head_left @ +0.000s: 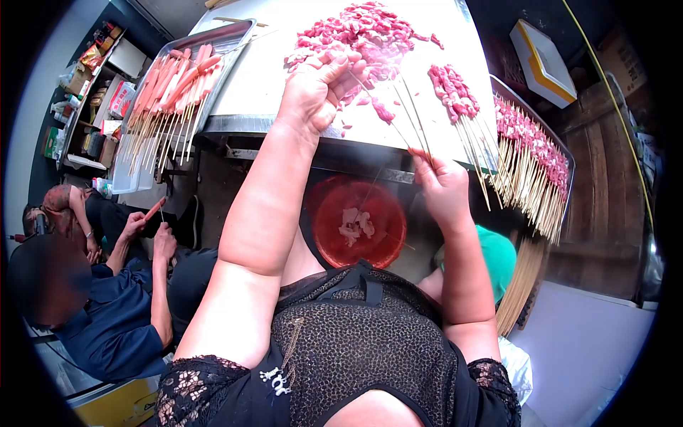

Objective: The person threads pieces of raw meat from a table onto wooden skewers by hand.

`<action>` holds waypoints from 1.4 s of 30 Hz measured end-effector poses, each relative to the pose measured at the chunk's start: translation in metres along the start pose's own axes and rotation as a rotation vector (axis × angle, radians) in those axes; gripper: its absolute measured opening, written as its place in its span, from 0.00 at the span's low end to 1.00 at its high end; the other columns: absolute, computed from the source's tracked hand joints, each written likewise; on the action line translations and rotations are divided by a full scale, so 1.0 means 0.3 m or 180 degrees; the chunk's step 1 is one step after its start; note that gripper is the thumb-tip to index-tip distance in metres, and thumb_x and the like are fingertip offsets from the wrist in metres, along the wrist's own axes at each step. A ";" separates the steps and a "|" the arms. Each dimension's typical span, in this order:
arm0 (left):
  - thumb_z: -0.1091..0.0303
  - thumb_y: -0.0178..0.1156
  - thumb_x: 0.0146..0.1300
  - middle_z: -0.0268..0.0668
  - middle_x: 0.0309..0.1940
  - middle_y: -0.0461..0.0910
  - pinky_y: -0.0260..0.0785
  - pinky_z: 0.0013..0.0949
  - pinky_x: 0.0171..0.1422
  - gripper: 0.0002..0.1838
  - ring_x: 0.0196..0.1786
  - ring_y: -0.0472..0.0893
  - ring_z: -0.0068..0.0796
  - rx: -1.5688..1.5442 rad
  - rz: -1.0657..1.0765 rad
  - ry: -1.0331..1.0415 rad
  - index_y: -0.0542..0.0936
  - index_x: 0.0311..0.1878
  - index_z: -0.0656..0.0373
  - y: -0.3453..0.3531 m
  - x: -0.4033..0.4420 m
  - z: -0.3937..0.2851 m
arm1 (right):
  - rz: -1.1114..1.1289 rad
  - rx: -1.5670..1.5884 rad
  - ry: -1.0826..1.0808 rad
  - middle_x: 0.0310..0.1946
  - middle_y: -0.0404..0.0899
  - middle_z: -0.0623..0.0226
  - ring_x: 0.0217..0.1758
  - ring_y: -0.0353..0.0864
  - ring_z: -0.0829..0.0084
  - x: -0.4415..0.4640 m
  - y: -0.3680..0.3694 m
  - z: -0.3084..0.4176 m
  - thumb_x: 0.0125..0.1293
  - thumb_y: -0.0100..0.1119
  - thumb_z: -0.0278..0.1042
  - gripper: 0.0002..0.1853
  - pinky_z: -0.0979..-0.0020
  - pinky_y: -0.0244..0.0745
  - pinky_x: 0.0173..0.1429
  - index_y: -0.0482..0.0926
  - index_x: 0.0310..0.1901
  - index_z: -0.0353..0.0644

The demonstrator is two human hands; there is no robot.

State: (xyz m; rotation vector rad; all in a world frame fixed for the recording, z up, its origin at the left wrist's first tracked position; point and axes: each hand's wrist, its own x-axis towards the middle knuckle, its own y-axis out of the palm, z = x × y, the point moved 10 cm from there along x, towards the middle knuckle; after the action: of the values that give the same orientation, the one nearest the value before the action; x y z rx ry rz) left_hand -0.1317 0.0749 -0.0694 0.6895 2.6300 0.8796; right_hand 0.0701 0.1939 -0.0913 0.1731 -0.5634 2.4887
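My left hand (320, 89) is closed, fingers curled at the near edge of a pile of pink meat pieces (363, 32) on the white tabletop (260, 78). What lies inside its fingers is hidden. To the right and nearer to me, my right hand (442, 183) pinches the lower ends of several thin wooden skewers (411, 107). One skewer carries a piece of meat (382, 110) and reaches up to my left fingers; the others fan out bare. Right of them, a bunch of loaded meat skewers (455, 92) rests on the table, sticks over its edge.
A tray of skewered sausages (249, 32) stands left, a tray of meat skewers (567, 153) right. Below the table edge is a red basin (320, 231). A co-worker (121, 313) at lower left holds a skewered sausage (154, 208); another person sits behind.
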 end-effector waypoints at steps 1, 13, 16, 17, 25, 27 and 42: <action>0.76 0.54 0.64 0.47 0.42 0.79 0.79 0.37 0.50 0.11 0.44 0.82 0.37 0.0081 0.0066 -0.0027 0.72 0.49 0.68 0.011 -0.006 -0.004 | 0.0010 -0.0063 -0.0014 0.17 0.72 0.69 0.19 0.71 0.80 0.002 -0.001 0.002 0.63 0.56 0.27 0.09 0.77 0.67 0.27 0.81 0.43 0.38; 0.73 0.55 0.64 0.49 0.47 0.77 0.75 0.39 0.55 0.12 0.49 0.80 0.37 0.0563 0.0872 -0.0069 0.70 0.49 0.65 0.085 -0.021 0.036 | 0.0147 0.0604 0.0473 0.18 0.72 0.75 0.22 0.67 0.86 -0.003 0.029 -0.059 0.64 0.55 0.28 0.10 0.81 0.65 0.27 0.81 0.45 0.36; 0.65 0.51 0.68 0.49 0.44 0.77 0.75 0.41 0.55 0.14 0.47 0.79 0.38 0.0204 0.0204 -0.0059 0.70 0.47 0.68 0.005 0.015 0.020 | 0.0172 0.0502 0.0428 0.18 0.72 0.74 0.21 0.68 0.86 -0.009 0.022 -0.054 0.65 0.55 0.28 0.10 0.81 0.65 0.27 0.81 0.45 0.36; 0.65 0.51 0.68 0.49 0.44 0.77 0.75 0.41 0.55 0.14 0.47 0.79 0.38 0.0202 0.0204 -0.0062 0.70 0.47 0.68 -0.011 0.035 0.023 | 0.0176 0.0460 0.0415 0.18 0.72 0.74 0.21 0.68 0.86 -0.010 0.021 -0.053 0.65 0.55 0.28 0.10 0.80 0.65 0.27 0.81 0.45 0.36; 0.63 0.51 0.68 0.45 0.34 0.79 0.79 0.38 0.44 0.12 0.39 0.82 0.37 -0.0103 -0.0054 -0.0132 0.72 0.42 0.64 -0.036 0.029 0.017 | -0.0019 0.0529 0.0398 0.18 0.72 0.73 0.22 0.69 0.85 -0.012 -0.006 -0.061 0.64 0.55 0.27 0.10 0.80 0.66 0.28 0.81 0.45 0.36; 0.65 0.53 0.67 0.45 0.34 0.79 0.79 0.37 0.45 0.11 0.39 0.82 0.37 -0.0227 0.0104 -0.0191 0.71 0.42 0.65 -0.016 0.022 0.024 | -0.0029 0.0513 0.0370 0.18 0.72 0.73 0.22 0.69 0.85 -0.012 -0.005 -0.053 0.64 0.55 0.27 0.10 0.80 0.66 0.28 0.81 0.45 0.36; 0.80 0.52 0.64 0.46 0.42 0.78 0.80 0.34 0.45 0.10 0.42 0.82 0.37 -0.0028 -0.0073 0.0515 0.66 0.46 0.60 -0.042 0.047 -0.053 | 0.0127 0.0092 0.0075 0.18 0.73 0.70 0.21 0.71 0.83 -0.014 -0.006 -0.006 0.63 0.56 0.26 0.09 0.78 0.67 0.27 0.81 0.43 0.38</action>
State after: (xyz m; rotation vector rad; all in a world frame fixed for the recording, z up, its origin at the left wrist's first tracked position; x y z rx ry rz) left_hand -0.1545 0.0656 -0.0666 0.6081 2.7677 0.9777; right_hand 0.0747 0.1938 -0.0932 0.1450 -0.5261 2.5353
